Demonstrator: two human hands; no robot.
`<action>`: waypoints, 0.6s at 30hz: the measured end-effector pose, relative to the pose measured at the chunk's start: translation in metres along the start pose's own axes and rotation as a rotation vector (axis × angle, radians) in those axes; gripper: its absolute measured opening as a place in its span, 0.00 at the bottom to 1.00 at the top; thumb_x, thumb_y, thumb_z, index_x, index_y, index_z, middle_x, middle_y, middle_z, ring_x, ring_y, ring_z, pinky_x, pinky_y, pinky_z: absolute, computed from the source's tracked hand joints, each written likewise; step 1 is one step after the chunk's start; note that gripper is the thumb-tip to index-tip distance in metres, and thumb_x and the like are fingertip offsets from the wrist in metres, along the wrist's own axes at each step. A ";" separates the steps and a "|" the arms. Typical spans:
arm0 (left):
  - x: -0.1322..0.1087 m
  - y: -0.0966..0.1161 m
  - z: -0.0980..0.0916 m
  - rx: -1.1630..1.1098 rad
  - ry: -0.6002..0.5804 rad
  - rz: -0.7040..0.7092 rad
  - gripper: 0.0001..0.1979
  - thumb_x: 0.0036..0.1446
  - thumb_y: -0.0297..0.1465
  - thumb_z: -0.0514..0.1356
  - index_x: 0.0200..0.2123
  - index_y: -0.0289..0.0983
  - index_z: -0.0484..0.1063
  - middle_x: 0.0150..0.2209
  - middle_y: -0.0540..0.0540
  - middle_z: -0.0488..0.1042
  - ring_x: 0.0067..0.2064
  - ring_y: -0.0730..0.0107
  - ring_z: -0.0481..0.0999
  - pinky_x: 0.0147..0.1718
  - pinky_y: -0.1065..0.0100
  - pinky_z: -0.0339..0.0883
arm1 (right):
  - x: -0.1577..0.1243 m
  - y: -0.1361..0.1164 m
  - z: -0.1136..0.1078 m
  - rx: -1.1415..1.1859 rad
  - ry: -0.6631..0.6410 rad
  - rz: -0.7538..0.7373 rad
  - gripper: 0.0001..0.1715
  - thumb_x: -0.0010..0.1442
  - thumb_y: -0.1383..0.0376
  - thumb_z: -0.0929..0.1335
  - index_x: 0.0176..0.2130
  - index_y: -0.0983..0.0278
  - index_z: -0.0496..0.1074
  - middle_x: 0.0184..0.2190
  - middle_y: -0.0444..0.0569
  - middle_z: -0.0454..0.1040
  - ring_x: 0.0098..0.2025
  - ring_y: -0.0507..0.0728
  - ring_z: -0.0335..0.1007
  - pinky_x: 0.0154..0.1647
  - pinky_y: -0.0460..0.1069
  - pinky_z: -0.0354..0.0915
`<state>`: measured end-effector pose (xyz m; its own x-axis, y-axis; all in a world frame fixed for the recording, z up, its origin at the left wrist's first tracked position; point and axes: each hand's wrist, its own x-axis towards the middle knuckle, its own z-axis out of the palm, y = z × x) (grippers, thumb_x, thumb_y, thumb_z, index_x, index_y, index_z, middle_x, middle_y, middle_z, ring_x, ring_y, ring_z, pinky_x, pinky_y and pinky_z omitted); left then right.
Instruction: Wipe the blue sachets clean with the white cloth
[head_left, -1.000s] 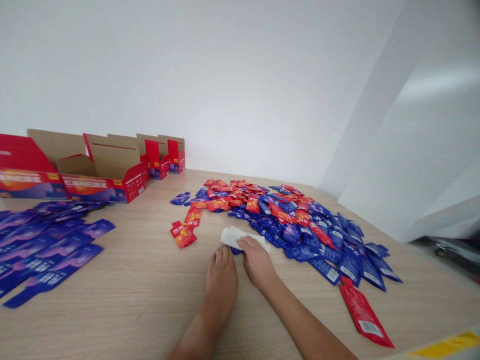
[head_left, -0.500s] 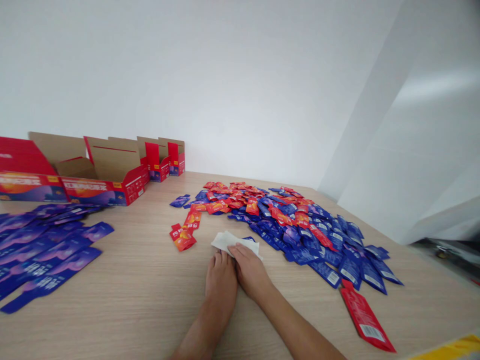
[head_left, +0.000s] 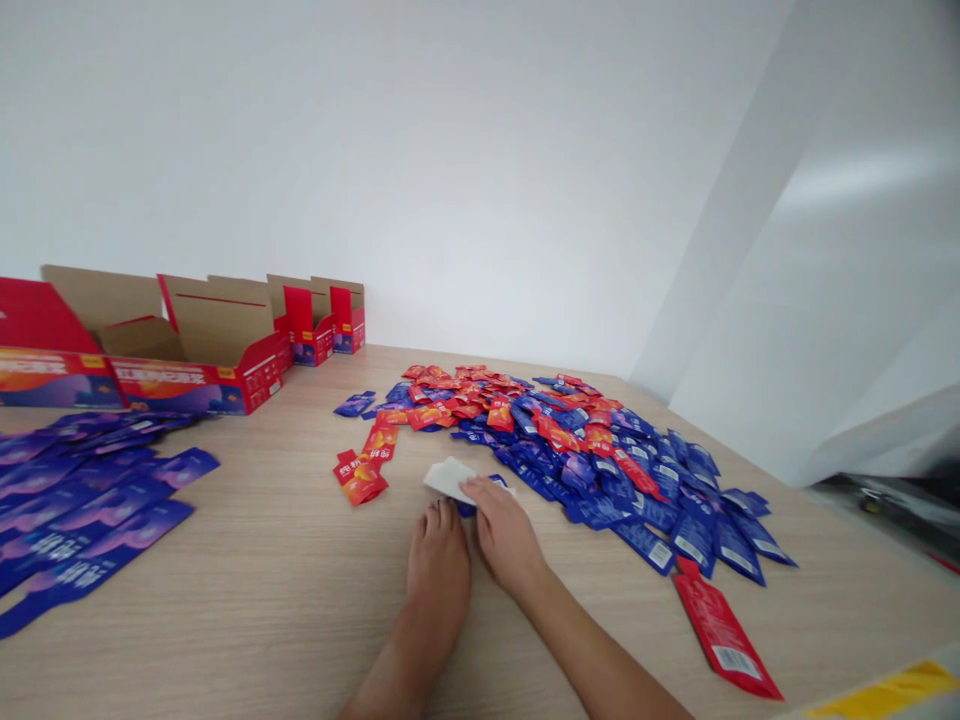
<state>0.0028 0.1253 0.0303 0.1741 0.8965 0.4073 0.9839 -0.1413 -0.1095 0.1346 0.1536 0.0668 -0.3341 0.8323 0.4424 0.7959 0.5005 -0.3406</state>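
Observation:
My right hand [head_left: 504, 530] is closed over a folded white wipe [head_left: 452, 476], pressing it on a blue pouch [head_left: 466, 509] that lies on the table. Only small parts of this pouch show under the wipe and past my fingers. Close against it on the left, my left hand [head_left: 439, 560] has its fingers curled down at the pouch's near edge; their tips are hidden. Left of the wipe lie two orange-red pouches [head_left: 361, 478], one overlapping the other.
A heap of blue and red pouches [head_left: 577, 470] spreads to the right and back. One red pouch [head_left: 726, 630] lies apart at front right. Blue pouches [head_left: 97, 540] lie in overlapping rows at left. Open red cartons [head_left: 187, 385] stand behind them by the wall.
My right hand has shifted the wipe slightly, and more of the blue pouch shows beneath it. My left hand stays at nearly the same place. The view has turned a little.

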 end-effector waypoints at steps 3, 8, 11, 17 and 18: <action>0.000 0.000 0.001 0.000 -0.004 0.008 0.22 0.65 0.39 0.64 0.60 0.39 0.71 0.61 0.40 0.73 0.60 0.53 0.74 0.58 0.44 0.72 | 0.004 -0.006 0.007 0.005 -0.053 -0.038 0.34 0.62 0.79 0.62 0.60 0.60 0.78 0.61 0.49 0.79 0.66 0.56 0.72 0.71 0.52 0.62; -0.004 -0.001 0.004 -0.007 -0.012 0.012 0.23 0.65 0.40 0.64 0.61 0.39 0.70 0.64 0.39 0.71 0.62 0.52 0.73 0.60 0.42 0.71 | -0.004 0.023 -0.008 -0.063 0.010 0.132 0.34 0.60 0.81 0.61 0.59 0.65 0.78 0.59 0.59 0.79 0.63 0.61 0.74 0.68 0.54 0.65; -0.004 -0.001 0.003 -0.013 -0.011 0.008 0.24 0.65 0.40 0.64 0.61 0.39 0.70 0.64 0.39 0.70 0.62 0.52 0.73 0.59 0.42 0.71 | -0.009 0.034 -0.018 -0.093 0.057 0.216 0.34 0.61 0.81 0.60 0.59 0.65 0.79 0.55 0.59 0.82 0.59 0.61 0.78 0.64 0.54 0.68; 0.000 0.002 0.000 -0.017 0.003 -0.008 0.23 0.65 0.40 0.64 0.60 0.39 0.71 0.63 0.40 0.72 0.61 0.52 0.73 0.59 0.43 0.71 | 0.000 0.003 -0.004 -0.029 -0.017 0.021 0.34 0.65 0.79 0.59 0.63 0.60 0.76 0.64 0.49 0.76 0.68 0.55 0.68 0.72 0.51 0.60; 0.000 0.002 0.000 -0.017 0.003 -0.007 0.23 0.65 0.40 0.64 0.60 0.39 0.71 0.62 0.40 0.72 0.61 0.52 0.74 0.59 0.43 0.71 | 0.002 -0.002 -0.001 -0.019 -0.043 -0.015 0.35 0.64 0.79 0.61 0.62 0.59 0.76 0.64 0.47 0.76 0.68 0.54 0.69 0.72 0.50 0.59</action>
<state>0.0050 0.1254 0.0304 0.1670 0.8964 0.4106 0.9857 -0.1421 -0.0908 0.1326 0.1546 0.0690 -0.3674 0.8343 0.4111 0.7997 0.5090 -0.3182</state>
